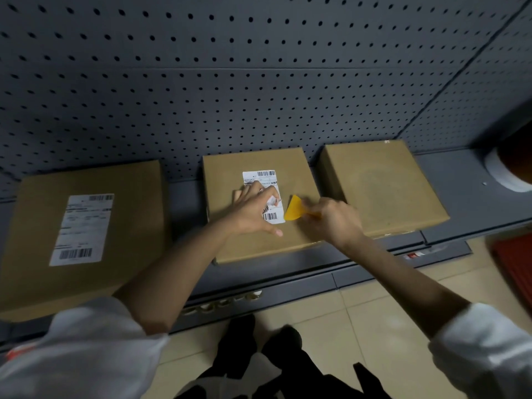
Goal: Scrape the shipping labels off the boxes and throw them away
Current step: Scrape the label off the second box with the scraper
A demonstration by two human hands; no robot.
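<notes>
Our right hand (334,221) grips a yellow plastic scraper (293,209), its edge beside the white barcoded shipping label (266,180) on the middle brown cardboard box (259,244). Our left hand (252,210) lies bent-fingered on the label's crumpled part; we cannot tell if it grips.

Head view — steep downward; close over shelf (449,180)
</notes>
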